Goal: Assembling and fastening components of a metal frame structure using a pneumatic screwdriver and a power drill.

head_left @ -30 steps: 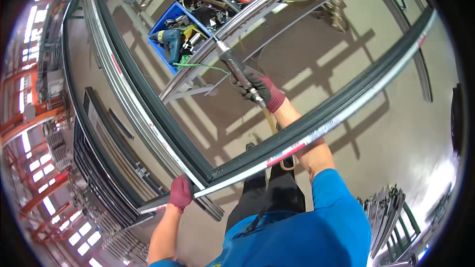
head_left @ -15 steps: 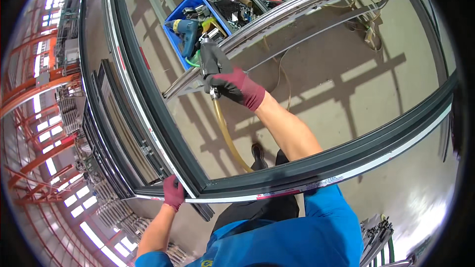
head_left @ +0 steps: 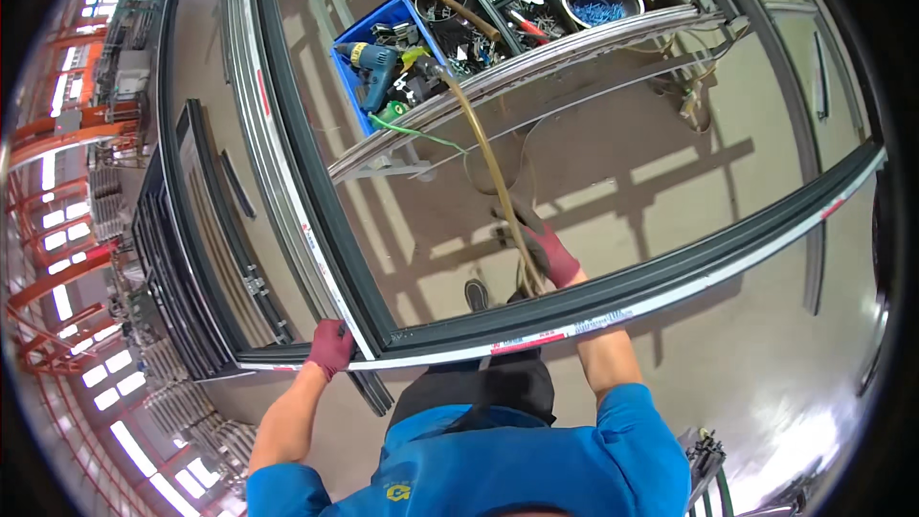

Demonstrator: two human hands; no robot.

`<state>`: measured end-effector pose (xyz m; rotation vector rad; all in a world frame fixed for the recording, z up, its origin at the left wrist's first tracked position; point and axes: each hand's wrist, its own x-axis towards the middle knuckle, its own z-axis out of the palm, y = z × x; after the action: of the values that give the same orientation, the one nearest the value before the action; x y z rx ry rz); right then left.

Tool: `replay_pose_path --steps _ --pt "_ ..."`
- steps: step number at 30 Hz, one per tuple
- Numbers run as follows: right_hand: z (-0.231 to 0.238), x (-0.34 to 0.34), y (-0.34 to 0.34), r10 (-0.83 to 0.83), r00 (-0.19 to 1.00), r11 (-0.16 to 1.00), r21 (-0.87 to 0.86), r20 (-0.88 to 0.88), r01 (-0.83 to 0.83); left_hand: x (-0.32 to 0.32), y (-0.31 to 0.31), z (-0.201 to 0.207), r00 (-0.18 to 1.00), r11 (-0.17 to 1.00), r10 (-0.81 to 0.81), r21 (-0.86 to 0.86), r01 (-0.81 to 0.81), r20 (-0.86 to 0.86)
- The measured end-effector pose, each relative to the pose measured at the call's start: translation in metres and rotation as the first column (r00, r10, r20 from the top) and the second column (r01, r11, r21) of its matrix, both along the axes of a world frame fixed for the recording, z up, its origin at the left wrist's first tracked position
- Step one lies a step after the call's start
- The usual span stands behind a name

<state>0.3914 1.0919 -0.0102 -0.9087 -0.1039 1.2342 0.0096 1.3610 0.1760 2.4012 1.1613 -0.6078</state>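
Note:
Near the lower left corner of a large dark grey metal frame, my left hand in a maroon and black glove is closed around the frame's edge. My right hand, gloved the same way, is inside the frame's opening with its fingers apart and somewhat blurred. A yellowish air hose passes in front of the right hand; I see no grip on it. The hose runs up to a blue bin, where its far end lies among the tools. A blue cordless drill rests in that bin.
Beyond the frame, sorting trays hold a hammer with a wooden handle, loose hardware and a metal bowl of blue screws. A metal rail edges the trays. More dark frames lie on the left.
My right hand has let go of the black air tool and drawn back toward me. The hose end now lies at the blue bin. My left hand stays on the frame.

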Motion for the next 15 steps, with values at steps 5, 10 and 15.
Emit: replay_pose_path --steps 5,10,15 --pt "-0.028 -0.069 -0.186 0.005 0.972 0.917 -0.388 0.236 0.089 0.0 0.037 -0.014 0.867 0.842 -0.495 0.214 0.495 -0.058" --pt "0.143 -0.071 -0.199 0.584 0.779 0.627 -0.737 0.228 -0.254 0.097 0.095 0.084 0.837 0.978 -0.036 0.193 -0.084 0.547" --pt "0.281 -0.055 -0.072 0.463 0.877 0.869 -0.264 0.128 -0.419 0.175 -0.02 0.169 0.55 0.687 -0.671 0.137 0.714 0.496"
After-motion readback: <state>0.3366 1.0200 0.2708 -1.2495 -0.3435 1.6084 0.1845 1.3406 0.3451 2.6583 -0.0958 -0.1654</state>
